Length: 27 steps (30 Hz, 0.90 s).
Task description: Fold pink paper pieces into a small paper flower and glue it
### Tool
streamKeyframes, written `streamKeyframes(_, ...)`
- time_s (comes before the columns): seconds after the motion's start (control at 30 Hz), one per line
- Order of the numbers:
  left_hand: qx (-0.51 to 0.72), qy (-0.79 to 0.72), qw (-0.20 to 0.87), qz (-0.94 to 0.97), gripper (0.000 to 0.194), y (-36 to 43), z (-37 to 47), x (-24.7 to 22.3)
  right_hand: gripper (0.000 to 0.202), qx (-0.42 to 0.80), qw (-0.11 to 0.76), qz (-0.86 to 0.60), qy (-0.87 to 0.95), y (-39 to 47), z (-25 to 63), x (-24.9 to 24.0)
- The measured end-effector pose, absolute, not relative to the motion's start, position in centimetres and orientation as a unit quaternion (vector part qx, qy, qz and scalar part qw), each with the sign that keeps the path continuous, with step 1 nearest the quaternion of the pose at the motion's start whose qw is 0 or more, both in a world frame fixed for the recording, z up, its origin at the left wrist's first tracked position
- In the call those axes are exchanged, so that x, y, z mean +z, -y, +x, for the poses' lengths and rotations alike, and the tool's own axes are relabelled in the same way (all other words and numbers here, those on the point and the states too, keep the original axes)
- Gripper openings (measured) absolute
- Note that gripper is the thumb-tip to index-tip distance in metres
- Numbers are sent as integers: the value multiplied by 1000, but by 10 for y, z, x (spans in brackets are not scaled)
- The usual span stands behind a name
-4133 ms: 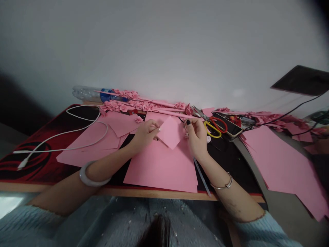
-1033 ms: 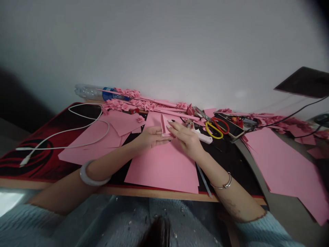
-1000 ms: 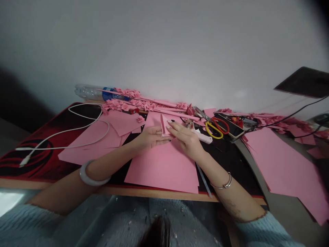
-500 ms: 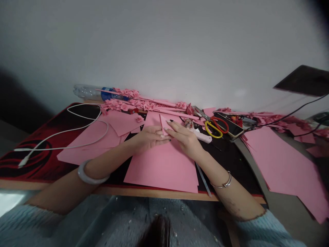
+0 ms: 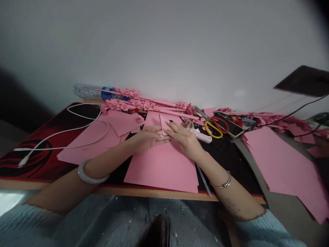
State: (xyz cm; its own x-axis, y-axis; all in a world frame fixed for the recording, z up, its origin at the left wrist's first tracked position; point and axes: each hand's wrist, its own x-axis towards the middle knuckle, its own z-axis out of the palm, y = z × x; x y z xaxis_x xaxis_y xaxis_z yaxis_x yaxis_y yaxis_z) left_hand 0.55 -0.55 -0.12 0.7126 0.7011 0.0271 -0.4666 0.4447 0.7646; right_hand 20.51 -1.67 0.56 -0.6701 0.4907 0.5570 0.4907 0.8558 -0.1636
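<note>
The left hand (image 5: pixel 144 140) and right hand (image 5: pixel 189 141) grip small folded pink paper (image 5: pixel 163 125) between their fingers; apparent creasing requires aligned edges.

plain grey wall (image 5: pixel 164 51), wood-edged desk (image 5: pixel 154 194), dim light

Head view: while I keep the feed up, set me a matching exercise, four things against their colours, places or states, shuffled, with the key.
1. scissors
2. plastic bottle
3. white cable
4. small folded pink paper

A. lying on its side, with a blue label
B. between the left hand and the right hand
C. one red handle loop, one yellow
D. lying partly across pink sheets

Pairs: 1-C, 2-A, 3-D, 4-B
</note>
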Motion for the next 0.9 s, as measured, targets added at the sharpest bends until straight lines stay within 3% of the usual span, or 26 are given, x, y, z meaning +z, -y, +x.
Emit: streamKeyframes(0.9,361,-143,836,388,18,5,5,-6,47,-3,290,-279,916,18,204,5)
